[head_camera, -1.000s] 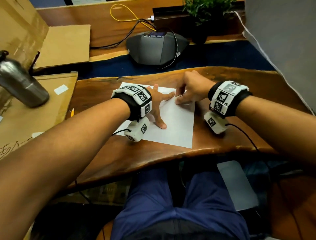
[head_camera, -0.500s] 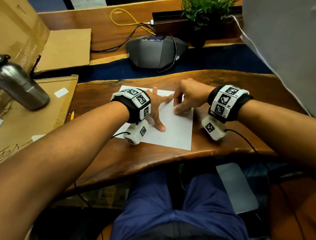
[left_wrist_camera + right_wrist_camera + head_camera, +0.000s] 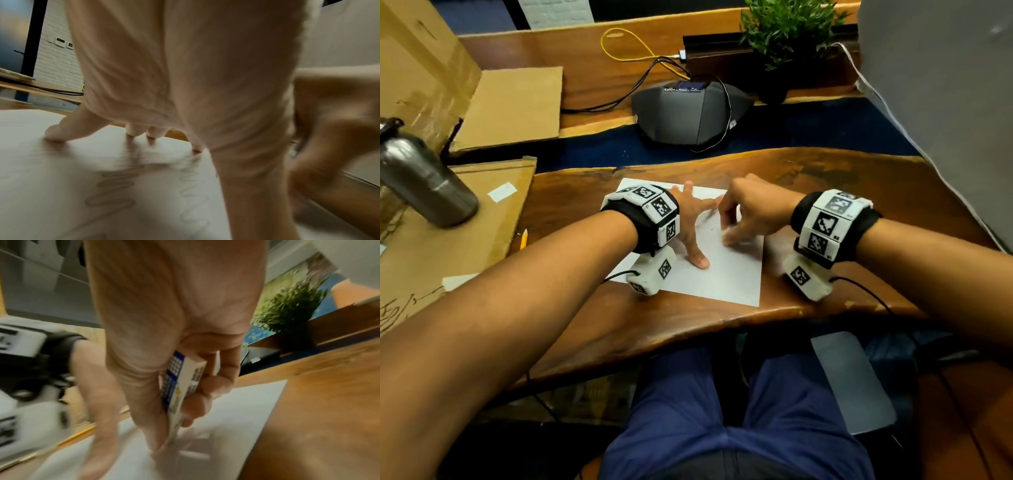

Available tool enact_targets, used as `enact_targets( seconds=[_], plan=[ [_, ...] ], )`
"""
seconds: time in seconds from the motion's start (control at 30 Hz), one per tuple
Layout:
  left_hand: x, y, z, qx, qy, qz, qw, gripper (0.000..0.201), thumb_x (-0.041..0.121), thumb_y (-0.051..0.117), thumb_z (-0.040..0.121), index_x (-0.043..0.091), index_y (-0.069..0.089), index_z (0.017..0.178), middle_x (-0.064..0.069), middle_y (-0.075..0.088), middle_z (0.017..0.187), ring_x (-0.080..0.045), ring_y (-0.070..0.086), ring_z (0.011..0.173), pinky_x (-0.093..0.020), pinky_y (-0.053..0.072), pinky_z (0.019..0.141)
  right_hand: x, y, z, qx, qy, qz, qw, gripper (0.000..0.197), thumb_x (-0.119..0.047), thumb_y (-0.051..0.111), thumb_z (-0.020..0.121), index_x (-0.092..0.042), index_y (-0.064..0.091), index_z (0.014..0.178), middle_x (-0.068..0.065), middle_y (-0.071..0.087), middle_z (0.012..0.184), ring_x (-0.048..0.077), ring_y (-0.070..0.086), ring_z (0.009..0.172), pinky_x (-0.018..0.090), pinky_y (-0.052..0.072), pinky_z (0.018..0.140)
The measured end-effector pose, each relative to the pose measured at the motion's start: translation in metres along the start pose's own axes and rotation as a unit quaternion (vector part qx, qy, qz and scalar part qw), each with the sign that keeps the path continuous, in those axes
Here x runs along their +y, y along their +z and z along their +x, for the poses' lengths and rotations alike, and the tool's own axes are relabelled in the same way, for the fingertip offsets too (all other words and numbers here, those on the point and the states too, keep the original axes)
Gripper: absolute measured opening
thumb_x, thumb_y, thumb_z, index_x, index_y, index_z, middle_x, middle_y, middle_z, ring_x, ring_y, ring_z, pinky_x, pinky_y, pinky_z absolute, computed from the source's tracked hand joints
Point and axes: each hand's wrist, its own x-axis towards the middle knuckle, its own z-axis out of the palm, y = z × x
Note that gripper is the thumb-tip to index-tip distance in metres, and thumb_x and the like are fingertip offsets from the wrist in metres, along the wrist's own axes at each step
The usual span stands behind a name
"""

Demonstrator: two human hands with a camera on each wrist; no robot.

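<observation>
The right hand point(image 3: 753, 210) has slid down the paper point(image 3: 722, 281), away from its far edge and toward the middle. The left hand point(image 3: 690, 222) has stayed put.

Far left of the paper, a metal bottle point(image 3: 424, 185) stands on cardboard point(image 3: 448, 246). Nearer the paper, still on its left, a yellow pencil point(image 3: 524, 238) lies at the left edge of the table point(image 3: 571, 192).

On the paper's left half, the left hand presses down with its fingers spread wide and the tips touching the sheet. Grey squiggles point(image 3: 111, 191) run across the paper near those fingertips.

On the paper's right half, the right hand pinches an eraser point(image 3: 180, 386) between thumb and fingers. The eraser's low end touches the sheet.

The paper's near edge lies close to the table's front edge. Right of the paper, the table is bare wood with room to move.
</observation>
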Motion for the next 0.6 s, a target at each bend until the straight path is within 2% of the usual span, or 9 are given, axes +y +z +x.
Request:
enact_targets(
  seconds=[0.07, 0.17, 0.23, 0.33, 0.37, 0.5, 0.53, 0.6],
  plan=[
    [0.000, 0.000, 0.001, -0.003, 0.001, -0.001, 1.000, 0.142, 0.071, 0.084, 0.044, 0.055, -0.010, 0.149, -0.008, -0.022, 0.163, -0.039, -0.004, 0.151, -0.063, 0.017, 0.115, -0.004, 0.000, -0.003, -0.037, -0.010, 0.006, 0.999, 0.014, -0.033, 0.083, 0.079, -0.022, 0.075, 0.077, -0.008, 0.071, 0.077, 0.009, 0.064, 0.072, 0.020, 0.048, 0.059],
    [0.001, 0.000, 0.001, -0.007, 0.003, 0.006, 1.000, 0.145, 0.074, 0.082, 0.038, 0.057, -0.012, 0.148, -0.008, -0.023, 0.162, -0.039, -0.007, 0.150, -0.064, 0.016, 0.116, 0.009, -0.009, 0.001, 0.038, 0.028, 0.005, 0.999, 0.016, -0.034, 0.084, 0.077, -0.021, 0.076, 0.075, -0.006, 0.073, 0.078, 0.010, 0.065, 0.074, 0.028, 0.053, 0.066],
    [0.001, 0.000, -0.001, -0.003, 0.001, 0.007, 1.000, 0.143, 0.072, 0.082, 0.041, 0.055, -0.010, 0.149, -0.009, -0.023, 0.163, -0.039, -0.006, 0.150, -0.063, 0.016, 0.116, 0.007, -0.005, 0.000, 0.054, 0.029, -0.002, 0.998, 0.016, -0.034, 0.084, 0.077, -0.022, 0.074, 0.074, -0.006, 0.072, 0.078, 0.010, 0.064, 0.072, 0.030, 0.054, 0.065],
    [0.000, 0.000, -0.001, 0.001, 0.001, 0.007, 1.000, 0.141, 0.072, 0.083, 0.046, 0.052, -0.010, 0.150, -0.008, -0.022, 0.163, -0.039, -0.004, 0.151, -0.063, 0.016, 0.115, -0.011, 0.004, -0.008, -0.031, -0.020, -0.004, 0.999, 0.015, -0.032, 0.083, 0.079, -0.023, 0.072, 0.075, -0.009, 0.069, 0.076, 0.008, 0.062, 0.069, 0.022, 0.049, 0.059],
    [0.001, 0.000, -0.001, 0.001, 0.003, 0.007, 1.000, 0.141, 0.071, 0.083, 0.046, 0.052, -0.010, 0.150, -0.008, -0.022, 0.163, -0.039, -0.005, 0.151, -0.063, 0.016, 0.115, -0.011, 0.002, -0.009, -0.040, -0.019, -0.005, 0.999, 0.014, -0.033, 0.083, 0.079, -0.023, 0.073, 0.075, -0.009, 0.070, 0.076, 0.007, 0.063, 0.070, 0.022, 0.049, 0.059],
    [0.000, 0.000, 0.001, 0.000, 0.004, 0.006, 1.000, 0.142, 0.071, 0.084, 0.045, 0.055, -0.011, 0.149, -0.009, -0.023, 0.163, -0.040, -0.007, 0.150, -0.063, 0.015, 0.115, 0.005, -0.007, -0.002, 0.062, 0.048, -0.010, 0.997, 0.015, -0.034, 0.085, 0.075, -0.022, 0.075, 0.075, -0.008, 0.071, 0.076, 0.013, 0.066, 0.076, 0.035, 0.057, 0.070],
    [0.000, -0.001, 0.000, 0.000, 0.002, 0.008, 1.000, 0.142, 0.071, 0.084, 0.045, 0.054, -0.011, 0.149, -0.009, -0.022, 0.163, -0.040, -0.006, 0.150, -0.063, 0.016, 0.115, 0.004, -0.004, -0.002, 0.066, 0.046, -0.012, 0.997, 0.016, -0.034, 0.085, 0.075, -0.022, 0.075, 0.076, -0.008, 0.071, 0.076, 0.014, 0.066, 0.076, 0.036, 0.057, 0.070],
    [0.000, -0.001, 0.001, -0.006, -0.001, 0.010, 1.000, 0.144, 0.072, 0.083, 0.043, 0.053, -0.012, 0.149, -0.010, -0.023, 0.162, -0.039, -0.005, 0.150, -0.064, 0.016, 0.115, -0.008, 0.004, -0.009, 0.022, 0.004, -0.001, 1.000, 0.014, -0.032, 0.083, 0.078, -0.021, 0.074, 0.078, -0.008, 0.070, 0.078, 0.011, 0.064, 0.073, 0.028, 0.056, 0.065]
  ],
)
